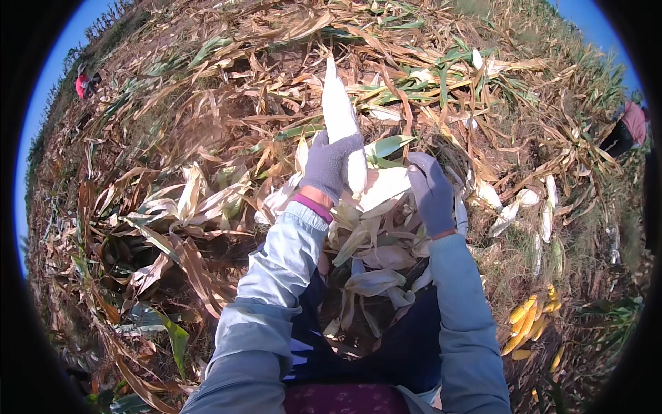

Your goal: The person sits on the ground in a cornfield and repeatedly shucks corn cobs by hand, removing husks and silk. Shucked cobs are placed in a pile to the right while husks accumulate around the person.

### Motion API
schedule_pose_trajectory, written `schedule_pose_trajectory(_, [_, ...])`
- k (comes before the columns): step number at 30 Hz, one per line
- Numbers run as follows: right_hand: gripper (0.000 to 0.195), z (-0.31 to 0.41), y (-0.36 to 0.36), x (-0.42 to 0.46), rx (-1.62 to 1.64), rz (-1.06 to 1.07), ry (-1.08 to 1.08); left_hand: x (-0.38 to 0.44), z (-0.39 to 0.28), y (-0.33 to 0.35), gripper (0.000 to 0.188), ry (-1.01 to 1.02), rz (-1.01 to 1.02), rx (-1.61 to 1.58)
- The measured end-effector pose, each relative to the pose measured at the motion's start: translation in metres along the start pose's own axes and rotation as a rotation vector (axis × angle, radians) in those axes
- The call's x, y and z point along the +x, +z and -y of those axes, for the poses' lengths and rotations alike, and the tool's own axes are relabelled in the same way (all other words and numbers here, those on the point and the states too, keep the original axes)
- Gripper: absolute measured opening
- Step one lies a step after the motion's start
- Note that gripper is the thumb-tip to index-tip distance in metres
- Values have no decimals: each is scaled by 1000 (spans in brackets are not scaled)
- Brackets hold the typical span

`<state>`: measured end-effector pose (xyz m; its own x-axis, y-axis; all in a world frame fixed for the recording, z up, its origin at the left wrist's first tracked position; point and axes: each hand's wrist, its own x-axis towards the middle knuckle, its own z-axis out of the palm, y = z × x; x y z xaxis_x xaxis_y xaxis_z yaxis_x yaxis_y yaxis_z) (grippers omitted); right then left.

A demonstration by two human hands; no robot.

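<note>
My left hand (331, 164), in a grey knit glove, grips an ear of corn (339, 103) still wrapped in pale husk. Its tapered tip points away from me and its butt end shows below the glove. To the right is my right hand (432, 191), gloved alike, with fingers curled. A broad pale husk leaf (385, 187) reaches up to its fingers; whether they grip the leaf is hard to tell. Stripped husks (377, 279) lie heaped between my legs, below both hands.
Husked yellow corn cobs (527, 321) lie in a pile at lower right. Several ears in husk (509, 212) are on the ground to the right. Dry corn stalks (289, 46) cover the field ahead. One person (85, 85) is far left, another (628, 127) at right.
</note>
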<state>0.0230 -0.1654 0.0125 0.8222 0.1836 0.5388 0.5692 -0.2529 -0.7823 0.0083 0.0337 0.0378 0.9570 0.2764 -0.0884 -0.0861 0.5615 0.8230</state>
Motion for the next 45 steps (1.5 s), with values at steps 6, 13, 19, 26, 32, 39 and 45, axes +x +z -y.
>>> schedule_pose_trajectory(6, [28, -30, -3, 10, -52, -30, 81, -13, 14, 14, 54, 115, 132, 570])
schedule_pose_trajectory(13, [27, 7, -15, 23, 574, -129, 464, -21, 22, 16, 61, 271, 233, 1132])
schedule_pose_trajectory(19, [24, -3, -26, 21, 625, -120, 469, -33, 20, 30, 61, 469, 172, 1435])
schedule_pose_trajectory(26, [23, -18, -29, 17, 563, -77, 416, -40, 17, 40, 61, 361, 166, 1607])
schedule_pose_trajectory(32, [16, -23, -31, 17, 421, -133, 365, -44, 21, 48, 56, 343, 161, 1701])
schedule_pose_trajectory(39, [14, -25, -20, 15, 624, -369, 555, -48, 40, 45, 59, 651, 140, 1821])
schedule_pose_trajectory(45, [13, -27, -23, 16, 500, -445, 609, -45, 45, 51, 53, 751, 240, 1628])
